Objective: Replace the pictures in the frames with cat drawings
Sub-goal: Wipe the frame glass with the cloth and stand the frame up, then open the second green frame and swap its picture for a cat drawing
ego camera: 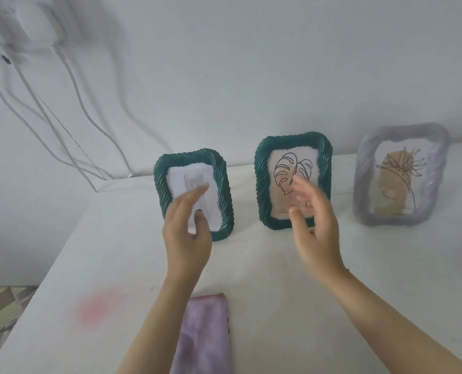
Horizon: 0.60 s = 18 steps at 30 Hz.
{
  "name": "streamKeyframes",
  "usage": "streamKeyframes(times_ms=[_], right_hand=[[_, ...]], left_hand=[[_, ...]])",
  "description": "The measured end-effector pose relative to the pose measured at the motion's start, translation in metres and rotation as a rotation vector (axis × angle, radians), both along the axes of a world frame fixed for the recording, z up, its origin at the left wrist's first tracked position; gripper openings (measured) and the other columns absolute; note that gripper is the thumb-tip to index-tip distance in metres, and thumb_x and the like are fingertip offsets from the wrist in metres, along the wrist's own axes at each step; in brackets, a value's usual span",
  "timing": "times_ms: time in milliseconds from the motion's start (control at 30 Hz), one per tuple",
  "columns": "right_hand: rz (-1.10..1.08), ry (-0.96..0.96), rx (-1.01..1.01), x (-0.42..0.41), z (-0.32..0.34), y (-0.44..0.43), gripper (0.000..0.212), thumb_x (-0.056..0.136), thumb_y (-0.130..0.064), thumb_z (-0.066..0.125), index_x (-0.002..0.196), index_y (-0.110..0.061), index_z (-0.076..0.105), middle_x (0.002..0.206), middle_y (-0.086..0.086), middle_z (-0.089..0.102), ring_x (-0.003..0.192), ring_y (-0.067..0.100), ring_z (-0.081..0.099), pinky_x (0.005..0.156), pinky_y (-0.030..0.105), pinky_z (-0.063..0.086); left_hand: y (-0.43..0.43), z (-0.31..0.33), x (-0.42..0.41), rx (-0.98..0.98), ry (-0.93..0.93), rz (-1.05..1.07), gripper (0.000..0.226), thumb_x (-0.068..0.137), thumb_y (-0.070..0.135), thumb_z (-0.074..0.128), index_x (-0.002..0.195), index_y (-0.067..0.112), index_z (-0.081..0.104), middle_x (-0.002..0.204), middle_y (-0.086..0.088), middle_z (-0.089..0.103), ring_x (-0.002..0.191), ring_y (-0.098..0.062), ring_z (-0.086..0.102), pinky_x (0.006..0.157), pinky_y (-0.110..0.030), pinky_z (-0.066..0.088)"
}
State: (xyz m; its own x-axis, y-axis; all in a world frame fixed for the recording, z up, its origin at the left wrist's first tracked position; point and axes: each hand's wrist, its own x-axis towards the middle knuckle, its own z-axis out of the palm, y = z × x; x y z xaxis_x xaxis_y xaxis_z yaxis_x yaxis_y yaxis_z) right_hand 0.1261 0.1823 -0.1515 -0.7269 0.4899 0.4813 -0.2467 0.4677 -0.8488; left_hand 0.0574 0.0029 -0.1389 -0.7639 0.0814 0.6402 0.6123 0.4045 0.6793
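Purple cloth (203, 333); cat drawing (186, 182) in pinch of left hand (186, 238); slack right hand (316, 228) alongside

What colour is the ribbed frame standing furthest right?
The ribbed picture frame is pale lilac-grey, seen in the head view.

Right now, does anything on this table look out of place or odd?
Two things. A pink smudge stains the white table near its left edge. The cat drawing sits tilted across the left green frame, pinched by the left hand.
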Motion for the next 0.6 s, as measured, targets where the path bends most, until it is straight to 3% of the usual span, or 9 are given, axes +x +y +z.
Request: streamKeyframes(times_ms=[100, 200, 267, 367, 467, 533, 600], right_hand=[[-0.164, -0.025, 0.088, 0.004, -0.009, 0.029, 0.058, 0.083, -0.004, 0.047, 0.138, -0.021, 0.036, 0.138, -0.003, 0.041, 0.131, 0.014, 0.034, 0.110, 0.042, 0.030], [-0.065, -0.125, 0.026, 0.003, -0.017, 0.048, 0.069, 0.086, 0.003, 0.046, 0.142, -0.030, 0.023, 0.150, -0.003, 0.028, 0.140, 0.013, 0.021, 0.116, 0.044, 0.020], [0.038, -0.144, -0.077, 0.002, -0.020, 0.057, 0.074, 0.087, 0.005, 0.046, 0.141, -0.039, 0.020, 0.150, -0.009, 0.028, 0.138, 0.011, 0.026, 0.114, 0.044, 0.026], [0.046, -0.161, -0.170, 0.007, -0.014, 0.067, 0.068, 0.086, 0.005, 0.050, 0.136, -0.038, 0.032, 0.136, -0.018, 0.042, 0.123, 0.012, 0.045, 0.100, 0.032, 0.044], [0.070, -0.165, -0.251, 0.021, -0.004, 0.074, 0.061, 0.085, 0.006, 0.052, 0.127, -0.036, 0.043, 0.122, 0.001, 0.057, 0.099, 0.017, 0.056, 0.080, 0.016, 0.048], [0.131, -0.187, -0.311, 0.035, 0.003, 0.078, 0.059, 0.085, 0.004, 0.054, 0.125, -0.038, 0.047, 0.113, 0.011, 0.062, 0.086, 0.018, 0.059, 0.079, 0.020, 0.049], [0.211, -0.204, -0.387, 0.049, 0.010, 0.082, 0.058, 0.085, 0.005, 0.054, 0.125, -0.037, 0.049, 0.104, 0.008, 0.068, 0.083, 0.016, 0.061, 0.082, 0.028, 0.050]], left_hand=[[0.034, 0.003, 0.014, 0.045, -0.179, -0.271, 0.050, 0.082, -0.014, 0.044, 0.112, 0.021, 0.059, 0.107, 0.012, 0.063, 0.096, -0.002, 0.060, 0.078, -0.010, 0.044], [0.061, -0.003, 0.015, -0.062, -0.377, -0.386, 0.065, 0.088, -0.004, 0.047, 0.131, 0.043, 0.035, 0.129, 0.029, 0.041, 0.118, -0.001, 0.048, 0.094, -0.015, 0.040], [0.075, -0.007, 0.013, -0.084, -0.485, -0.418, 0.072, 0.090, 0.000, 0.047, 0.136, 0.048, 0.019, 0.135, 0.032, 0.031, 0.130, -0.008, 0.038, 0.103, -0.021, 0.036], [0.086, -0.007, 0.015, -0.025, -0.607, -0.359, 0.073, 0.090, -0.003, 0.044, 0.142, 0.042, 0.018, 0.139, 0.012, 0.038, 0.119, -0.015, 0.050, 0.086, -0.008, 0.044], [0.085, -0.006, 0.021, 0.038, -0.651, -0.281, 0.070, 0.089, -0.004, 0.045, 0.139, 0.042, 0.030, 0.136, 0.007, 0.046, 0.109, -0.014, 0.057, 0.073, -0.008, 0.047], [0.081, -0.004, 0.031, 0.050, -0.660, -0.266, 0.069, 0.087, -0.006, 0.046, 0.137, 0.041, 0.036, 0.132, 0.008, 0.050, 0.104, -0.012, 0.059, 0.077, -0.016, 0.050], [0.075, 0.001, 0.043, 0.066, -0.668, -0.269, 0.069, 0.085, -0.008, 0.048, 0.135, 0.040, 0.040, 0.127, 0.008, 0.053, 0.095, -0.010, 0.062, 0.080, -0.022, 0.053]])
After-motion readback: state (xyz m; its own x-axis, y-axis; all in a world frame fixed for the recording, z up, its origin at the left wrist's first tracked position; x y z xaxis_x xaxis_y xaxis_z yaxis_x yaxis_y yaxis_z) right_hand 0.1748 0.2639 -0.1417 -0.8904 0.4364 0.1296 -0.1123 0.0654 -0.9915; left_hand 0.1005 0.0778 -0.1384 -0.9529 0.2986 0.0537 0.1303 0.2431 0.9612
